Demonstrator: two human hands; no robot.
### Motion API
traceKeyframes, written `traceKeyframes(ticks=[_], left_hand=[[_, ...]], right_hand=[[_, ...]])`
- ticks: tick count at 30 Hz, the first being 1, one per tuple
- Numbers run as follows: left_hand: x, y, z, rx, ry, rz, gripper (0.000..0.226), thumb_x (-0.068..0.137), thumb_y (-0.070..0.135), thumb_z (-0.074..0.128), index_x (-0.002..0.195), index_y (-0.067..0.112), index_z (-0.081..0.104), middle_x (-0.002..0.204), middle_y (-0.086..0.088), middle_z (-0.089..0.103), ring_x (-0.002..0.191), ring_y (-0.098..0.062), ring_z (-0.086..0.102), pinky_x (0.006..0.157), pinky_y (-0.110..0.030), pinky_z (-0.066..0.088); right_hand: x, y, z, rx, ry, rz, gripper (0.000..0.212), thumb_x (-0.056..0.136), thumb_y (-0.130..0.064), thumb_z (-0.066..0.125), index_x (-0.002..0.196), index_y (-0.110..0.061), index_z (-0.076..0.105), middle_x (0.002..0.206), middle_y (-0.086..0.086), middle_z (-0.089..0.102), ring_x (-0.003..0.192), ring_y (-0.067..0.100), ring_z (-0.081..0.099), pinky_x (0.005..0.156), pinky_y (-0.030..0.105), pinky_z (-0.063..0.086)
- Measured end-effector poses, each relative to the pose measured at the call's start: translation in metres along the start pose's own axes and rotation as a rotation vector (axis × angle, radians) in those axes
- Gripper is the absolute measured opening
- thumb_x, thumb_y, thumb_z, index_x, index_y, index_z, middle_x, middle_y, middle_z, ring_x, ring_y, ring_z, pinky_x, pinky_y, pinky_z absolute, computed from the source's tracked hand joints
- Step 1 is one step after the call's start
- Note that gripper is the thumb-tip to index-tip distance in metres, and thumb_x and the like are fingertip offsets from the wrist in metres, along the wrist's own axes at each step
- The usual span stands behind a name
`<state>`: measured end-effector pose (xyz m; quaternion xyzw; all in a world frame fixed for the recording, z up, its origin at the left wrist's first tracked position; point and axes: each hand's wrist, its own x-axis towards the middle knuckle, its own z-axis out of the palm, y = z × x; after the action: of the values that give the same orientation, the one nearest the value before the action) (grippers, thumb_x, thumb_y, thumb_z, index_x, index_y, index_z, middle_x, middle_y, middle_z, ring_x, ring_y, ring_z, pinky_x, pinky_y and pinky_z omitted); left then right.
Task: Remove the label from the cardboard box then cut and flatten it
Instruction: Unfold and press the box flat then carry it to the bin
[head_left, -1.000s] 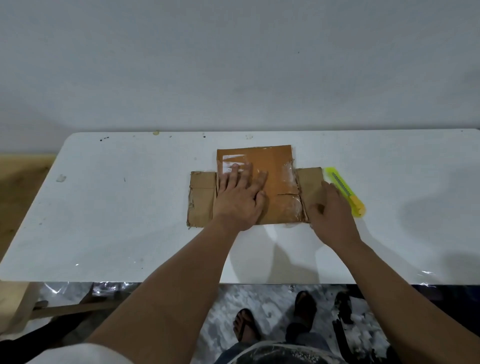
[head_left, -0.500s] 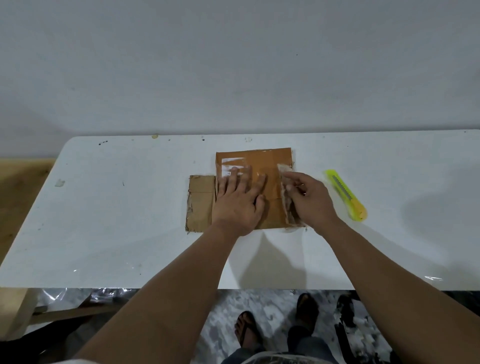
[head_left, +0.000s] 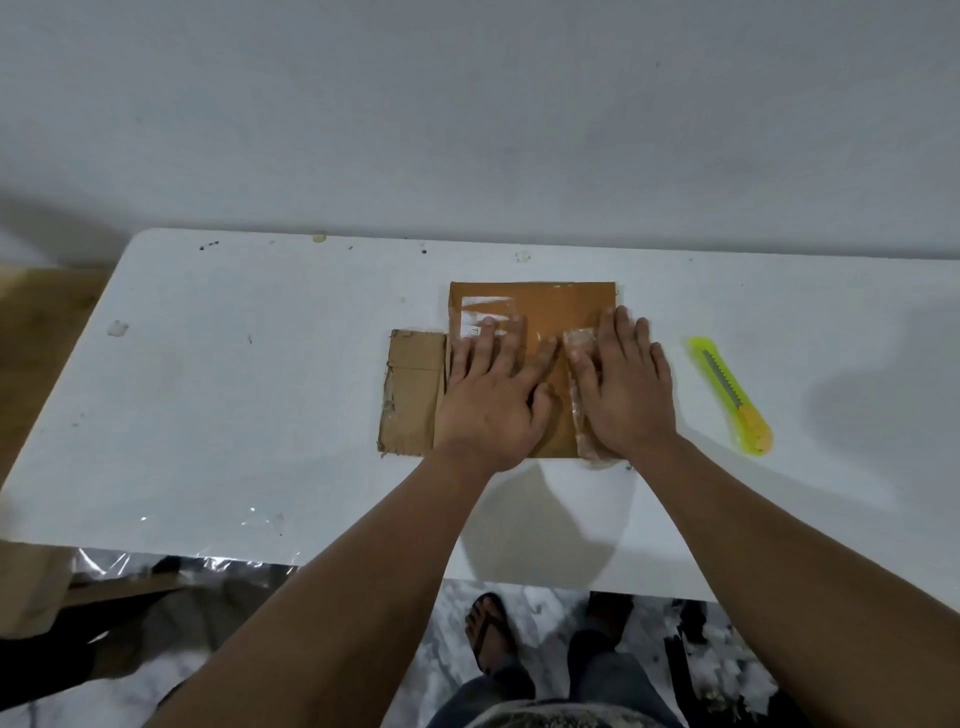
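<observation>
While both palms lie flat and unclenched on the box, left hand and right hand, I'd press evenly along the folded flap, knife untouched on the counter

White table, top scuffed and speckled, clear plastic film wrinkled along near edge. Flattened cardboard box lying flat on it, directly under both palms, one flap sticking out just beyond left hand. Yellow utility knife resting near right hand, not touching.
</observation>
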<state>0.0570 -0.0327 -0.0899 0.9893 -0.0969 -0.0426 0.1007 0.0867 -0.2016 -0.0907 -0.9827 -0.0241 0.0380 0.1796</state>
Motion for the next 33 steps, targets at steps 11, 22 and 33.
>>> traceKeyframes(ticks=[11,22,33], left_hand=[[-0.002,-0.002,-0.007,-0.199,0.016,-0.009,0.062,0.101,0.045,0.032,0.158,0.025,0.016,0.167,-0.003,0.012,0.154,-0.025,-0.001,0.124,-0.041,-0.004],[-0.043,-0.044,-0.046,-0.378,0.134,-0.869,0.059,0.092,0.040,0.034,0.142,0.009,0.038,0.141,-0.012,0.046,0.125,-0.036,0.042,0.096,-0.047,0.036],[-0.039,-0.038,-0.062,-0.873,0.063,-0.650,0.022,0.096,0.031,0.058,0.113,0.023,0.071,0.100,0.000,0.074,0.091,-0.023,0.070,0.087,-0.040,0.057]], right_hand=[[0.001,0.001,0.004,-0.055,-0.003,0.008,0.062,0.100,-0.048,0.015,0.155,-0.020,0.012,0.164,0.006,0.010,0.151,0.028,0.005,0.121,0.044,0.007],[0.002,-0.001,0.003,-0.057,-0.002,0.025,0.062,0.100,-0.050,0.017,0.155,-0.021,0.014,0.163,0.010,0.013,0.150,0.031,0.008,0.121,0.047,0.010],[-0.009,-0.015,-0.005,-0.166,0.127,0.126,0.058,0.095,-0.059,0.029,0.146,-0.034,0.034,0.140,0.013,0.044,0.128,0.037,0.039,0.102,0.051,0.034]])
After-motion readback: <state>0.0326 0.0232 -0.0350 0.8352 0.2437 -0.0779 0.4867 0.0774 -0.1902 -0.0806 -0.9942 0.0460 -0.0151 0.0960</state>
